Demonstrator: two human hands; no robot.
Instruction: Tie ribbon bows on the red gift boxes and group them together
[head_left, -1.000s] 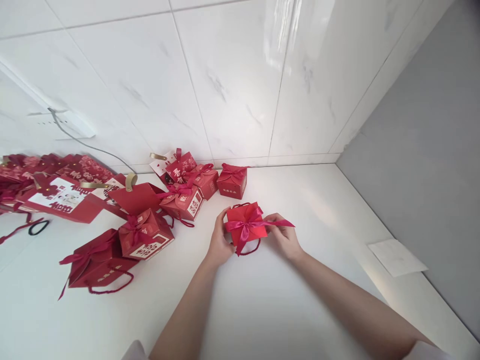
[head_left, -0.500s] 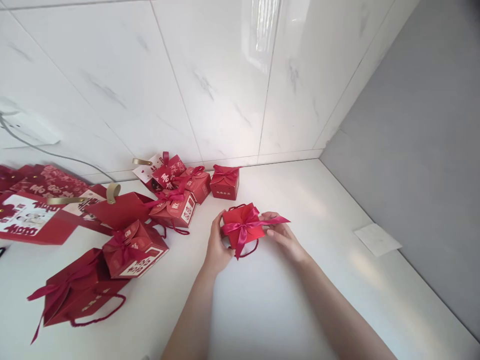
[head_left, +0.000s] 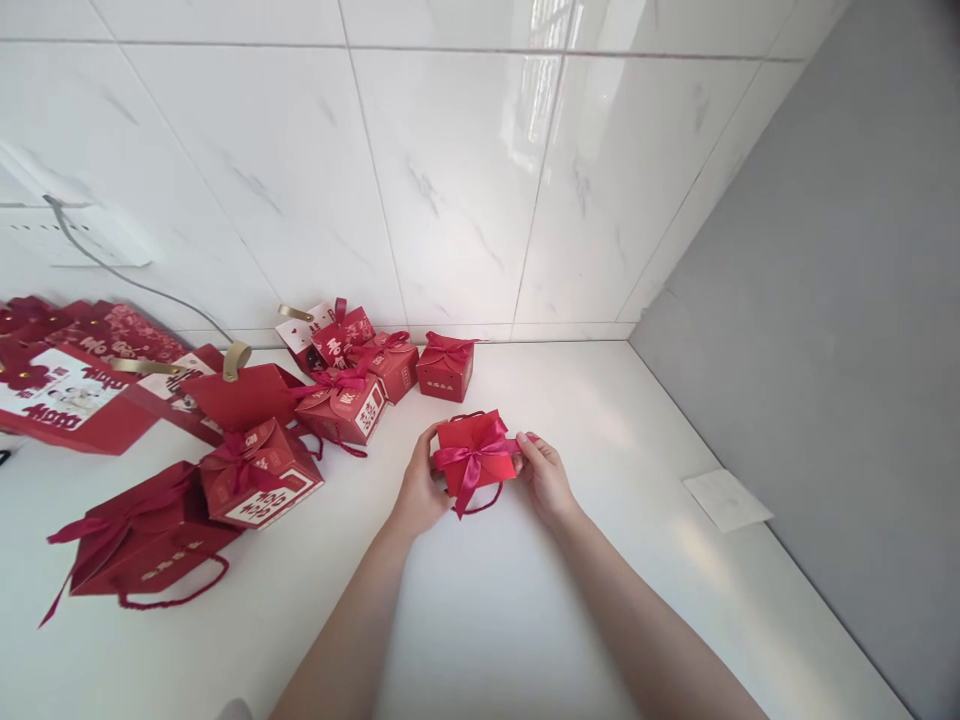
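A small red gift box (head_left: 466, 440) with a pink satin bow (head_left: 474, 456) on its lid and a dark red cord handle is near the middle of the white table. My left hand (head_left: 421, 485) grips the box's left side, with its fingertips partly hidden. At the box's right side, my right hand (head_left: 546, 474) pinches the end of the pink ribbon between thumb and fingers. The other ribbon tail hangs down over the box's near edge.
Several red gift boxes (head_left: 341, 405) with ribbons stand at the left and back on the white table (head_left: 480, 640). Red bags (head_left: 112, 430) lie further left below a wall socket and grey cable. A white paper square (head_left: 727, 499) lies near the right edge by the grey panel.
My right hand has closed on the ribbon end, which earlier stuck out over its fingers. The view has shifted slightly, showing more of the wall.
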